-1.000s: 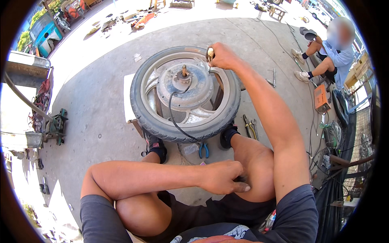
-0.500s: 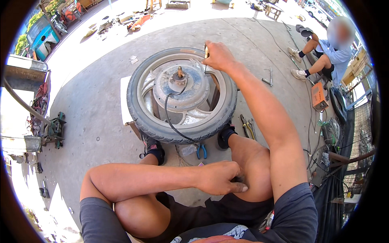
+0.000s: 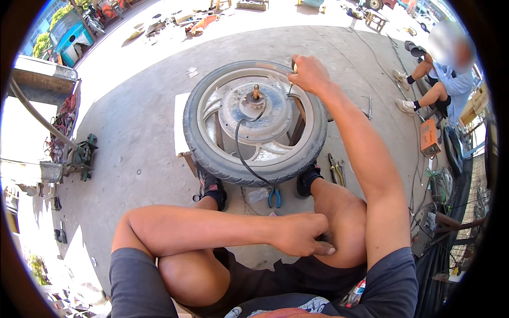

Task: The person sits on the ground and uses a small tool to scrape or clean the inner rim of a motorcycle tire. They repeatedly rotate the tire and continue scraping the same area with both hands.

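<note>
My right hand (image 3: 310, 74) is closed around the pale handle of a screwdriver (image 3: 295, 68), out at the far right side of the wheel (image 3: 270, 153). The tool stands close to upright, its handle up in my fingers and its thin shaft running down and a little left, toward me, to the outer edge of the hub (image 3: 275, 114). That is the relation that counts here: the hub's edge lies below my fingers and slightly left, with the shaft between them. Whether the tip touches metal or hangs just above it, I cannot tell.

The wheel lies on its side in front of my knees, the axle (image 3: 256, 93) pointing up from its middle — left of the screwdriver and well apart from it. A black cable (image 3: 238, 140) leaves the hub near the axle and crosses the tyre toward me, reaching down by the blue-handled pliers (image 3: 274, 199) on the ground.

My left hand (image 3: 299, 233) is much farther from the hub: the forearm crosses my lap and the hand rests by my right knee (image 3: 347, 217), fingers curled. I cannot tell whether anything is in them. Yellow-handled pliers (image 3: 334, 168) lie beyond that knee, right of the wheel.
</note>
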Demonstrator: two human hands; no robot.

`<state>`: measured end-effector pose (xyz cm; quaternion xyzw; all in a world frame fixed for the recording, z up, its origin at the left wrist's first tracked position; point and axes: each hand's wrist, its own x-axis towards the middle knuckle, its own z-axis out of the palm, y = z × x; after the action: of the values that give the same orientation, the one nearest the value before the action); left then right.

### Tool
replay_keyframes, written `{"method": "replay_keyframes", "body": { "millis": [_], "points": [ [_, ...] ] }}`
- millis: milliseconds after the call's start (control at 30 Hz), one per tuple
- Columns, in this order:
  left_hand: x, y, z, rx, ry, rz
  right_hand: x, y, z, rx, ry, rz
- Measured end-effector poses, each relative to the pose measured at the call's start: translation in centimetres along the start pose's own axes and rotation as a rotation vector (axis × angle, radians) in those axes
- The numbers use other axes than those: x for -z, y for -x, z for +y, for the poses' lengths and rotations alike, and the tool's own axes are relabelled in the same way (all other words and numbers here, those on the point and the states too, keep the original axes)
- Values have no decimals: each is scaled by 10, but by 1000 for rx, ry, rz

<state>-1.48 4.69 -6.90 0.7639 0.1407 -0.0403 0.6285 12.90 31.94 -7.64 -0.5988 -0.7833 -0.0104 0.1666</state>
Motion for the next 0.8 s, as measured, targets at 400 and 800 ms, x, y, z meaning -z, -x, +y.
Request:
{"method": "replay_keyframes", "body": {
  "millis": [400,800],
  "points": [
    [2,-1,4,-12,39,-13,4,-3,2,45,4,-95],
    [2,0,3,-25,19,-5,3,-5,0,75,33,-92]
  ]
}}
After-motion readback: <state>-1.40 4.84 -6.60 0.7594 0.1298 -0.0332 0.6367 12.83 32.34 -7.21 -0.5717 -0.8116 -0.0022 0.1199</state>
